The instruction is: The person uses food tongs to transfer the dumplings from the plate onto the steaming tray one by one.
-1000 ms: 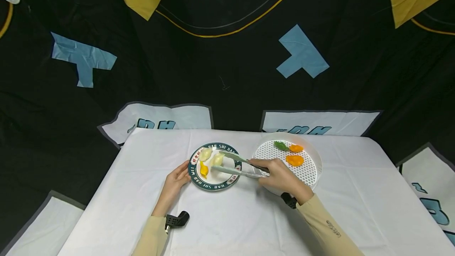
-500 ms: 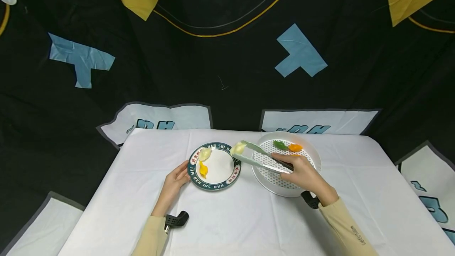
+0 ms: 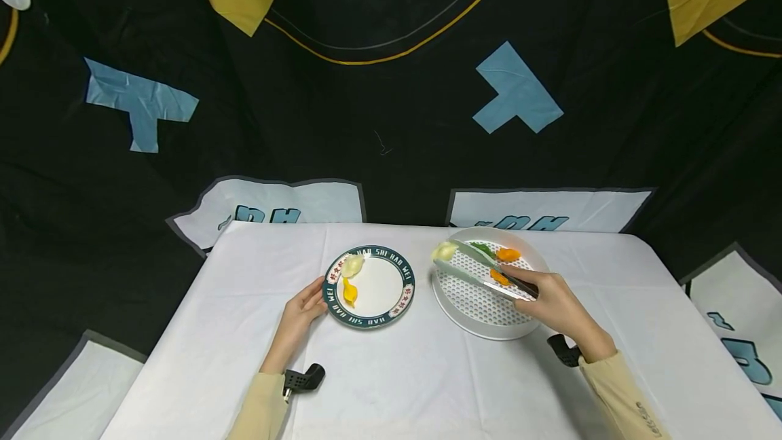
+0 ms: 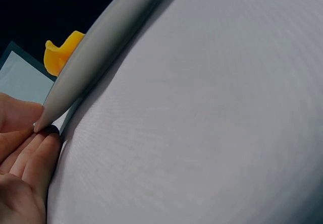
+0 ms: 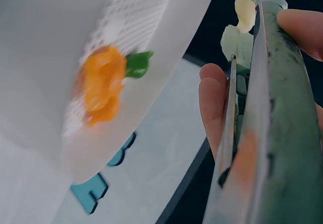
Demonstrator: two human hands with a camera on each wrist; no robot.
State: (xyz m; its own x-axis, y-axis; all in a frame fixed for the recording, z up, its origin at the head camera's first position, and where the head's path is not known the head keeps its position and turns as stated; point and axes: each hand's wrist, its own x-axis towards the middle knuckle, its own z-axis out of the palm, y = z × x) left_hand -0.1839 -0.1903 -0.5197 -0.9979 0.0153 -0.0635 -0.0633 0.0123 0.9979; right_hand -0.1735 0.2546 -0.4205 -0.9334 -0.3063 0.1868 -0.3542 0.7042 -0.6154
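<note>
At the left rim of a green-bordered plate point(image 3: 368, 322), my left hand point(image 3: 302, 311) pinches the edge, thumb above and fingers beneath in the left wrist view. The plate carries a small yellow pepper-like piece point(image 3: 349, 292) and a pale yellow-green piece point(image 3: 352, 265). My right hand point(image 3: 557, 305) grips tongs point(image 3: 461, 273) with green tips. Between those tips sits another pale yellow-green piece point(image 3: 444, 250), above the left side of a round white perforated tray point(image 3: 482, 331). In the tray lie a green piece point(image 5: 137, 64) and two orange pieces point(image 3: 508, 254), one partly covered by the tongs.
A white cloth point(image 3: 391, 386) covers the table point(image 3: 183, 358). Behind its far edge hangs a black curtain point(image 3: 342, 127) with blue and yellow patches. The plate and the tray stand side by side with a narrow gap between.
The tongs have lifted a pale piece off the plate and carried it right, over the tray. My left hand and the plate have stayed put.
</note>
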